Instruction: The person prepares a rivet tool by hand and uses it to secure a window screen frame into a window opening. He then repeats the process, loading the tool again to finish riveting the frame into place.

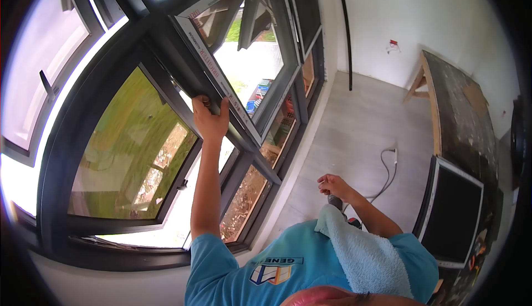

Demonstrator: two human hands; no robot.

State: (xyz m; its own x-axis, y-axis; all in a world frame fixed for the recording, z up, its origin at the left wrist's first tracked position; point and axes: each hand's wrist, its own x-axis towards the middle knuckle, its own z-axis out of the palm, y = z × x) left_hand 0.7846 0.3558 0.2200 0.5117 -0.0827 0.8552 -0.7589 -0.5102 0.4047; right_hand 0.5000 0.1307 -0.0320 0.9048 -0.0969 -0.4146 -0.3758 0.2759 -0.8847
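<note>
My left hand point(210, 119) is raised to the dark window frame point(177, 68), its fingers curled over the bar between two panes and the thumb along its edge. Beside it, an opened sash point(197, 45) carries white printed protective tape. My right hand point(332, 185) is closed in a pinch in front of my body; whatever may be between the fingertips is too small to tell. Just below that hand shows the dark nose of a power drill point(334, 201), most of it hidden by the light blue towel point(363, 245) hanging over my blue shirt point(299, 239).
A lower sash point(133, 156) is tilted outward at the left. Grey cable point(385, 165) lies on the floor point(354, 123). At the right are a wooden workbench point(460, 101) and a dark framed panel point(451, 212). A black strip point(344, 29) leans against the wall.
</note>
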